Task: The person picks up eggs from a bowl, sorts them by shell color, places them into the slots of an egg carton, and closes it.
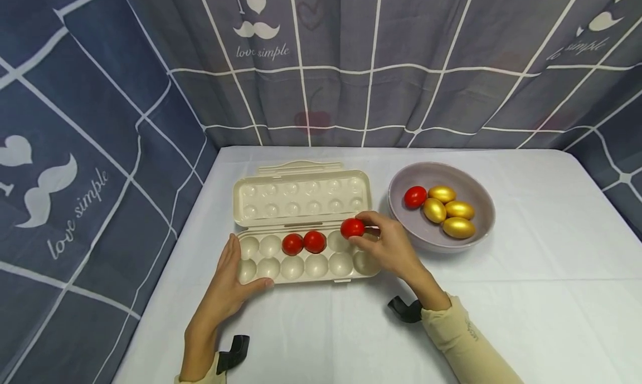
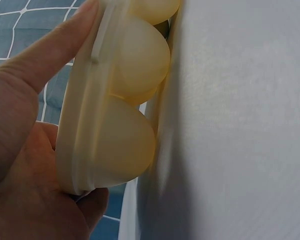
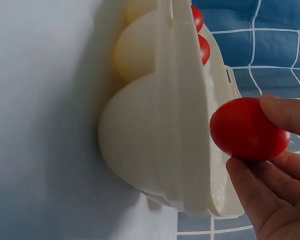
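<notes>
An open cream egg carton (image 1: 316, 267) lies with its lid (image 1: 303, 199) folded back. Two red eggs (image 1: 293, 244) sit side by side in the middle of its back row. My left hand (image 1: 228, 289) rests against the carton's left front corner, fingers extended along the end and thumb on the front edge. Between thumb and fingertips, my right hand (image 1: 393, 247) pinches another red egg (image 3: 250, 130) over the right part of the back row. The right wrist view shows that egg above the carton's rim. My right hand hides the back right cup.
A mauve bowl (image 1: 478, 197) stands right of the carton, holding one red egg (image 1: 415, 197) and several gold eggs (image 1: 434, 210). White cloth (image 1: 541, 250) covers the table. Checked curtains (image 1: 341, 94) hang behind it and along the left side.
</notes>
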Demonstrator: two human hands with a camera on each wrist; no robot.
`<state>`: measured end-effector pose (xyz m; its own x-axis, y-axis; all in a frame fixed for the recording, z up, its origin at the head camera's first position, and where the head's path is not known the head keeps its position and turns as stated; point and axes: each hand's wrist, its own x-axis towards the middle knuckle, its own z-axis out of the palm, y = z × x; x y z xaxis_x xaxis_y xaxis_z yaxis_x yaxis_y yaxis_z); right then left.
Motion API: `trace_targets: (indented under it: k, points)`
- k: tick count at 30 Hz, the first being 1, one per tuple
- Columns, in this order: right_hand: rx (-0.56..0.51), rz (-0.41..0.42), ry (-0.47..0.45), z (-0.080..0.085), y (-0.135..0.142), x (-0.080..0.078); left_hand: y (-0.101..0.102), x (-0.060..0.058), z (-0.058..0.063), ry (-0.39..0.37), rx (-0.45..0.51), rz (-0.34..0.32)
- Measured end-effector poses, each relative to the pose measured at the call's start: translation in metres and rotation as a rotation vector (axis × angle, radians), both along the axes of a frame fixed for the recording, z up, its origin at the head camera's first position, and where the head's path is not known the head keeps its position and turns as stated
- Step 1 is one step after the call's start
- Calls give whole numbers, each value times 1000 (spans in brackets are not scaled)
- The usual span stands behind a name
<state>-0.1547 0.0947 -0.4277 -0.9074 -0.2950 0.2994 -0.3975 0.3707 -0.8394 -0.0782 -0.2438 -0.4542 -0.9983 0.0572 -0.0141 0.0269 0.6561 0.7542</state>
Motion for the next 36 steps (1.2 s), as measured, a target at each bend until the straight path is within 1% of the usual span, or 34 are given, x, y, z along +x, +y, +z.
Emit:
trace_targets:
  k: [5,7,11,16,23,29,36]
  points:
    - [31,11,26,-2,-4,-1,0,-2,0,13,0,-7]
    - [55,3,38,-2,-5,-1,0,-2,-1,15,0,-8]
    - [72,-11,30,-3,-7,-1,1,-3,0,15,1,-5]
    - [83,14,33,-6,-11,-3,2,-3,1,13,4,-5]
    - [182,9,92,-13,-16,-4,1,-1,0,6,-1,-3]
    - [238,26,96,-17,-21,-4,1,0,0,-5,0,11]
    - [270,14,73,-20,-27,-2,1,0,0,2,2,8]
